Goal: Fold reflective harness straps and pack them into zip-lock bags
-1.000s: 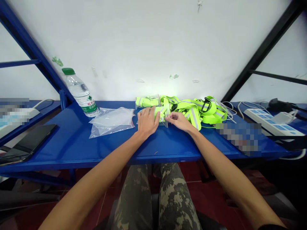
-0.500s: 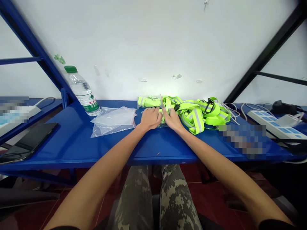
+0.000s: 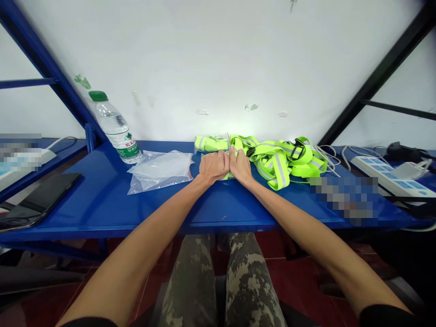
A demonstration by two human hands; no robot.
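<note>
My left hand [image 3: 214,165] and my right hand [image 3: 240,165] are side by side on the table, thumbs together, fingers curled. They grip the edge of a clear plastic zip bag [image 3: 229,141], whose thin red seal line sticks up between them. Neon yellow-green material shows under the hands; most of this bag is hidden by them. Just behind lies another clear bag with a rolled reflective strap [image 3: 211,144] inside. To the right of my right hand is a loose heap of neon reflective straps [image 3: 279,167] with grey stripes and black buckles.
Flat clear bags [image 3: 161,169] lie left of my hands, by a water bottle [image 3: 117,131] with a green cap. A dark phone [image 3: 41,200] is at the far left of the blue table [image 3: 163,213]. White power strips [image 3: 391,175] and cables are at the right.
Both hands have closed from flatter, more stretched fingers into curled grips, and their thumbs have come together at the bag's edge. The straps and loose bags look the same.
</note>
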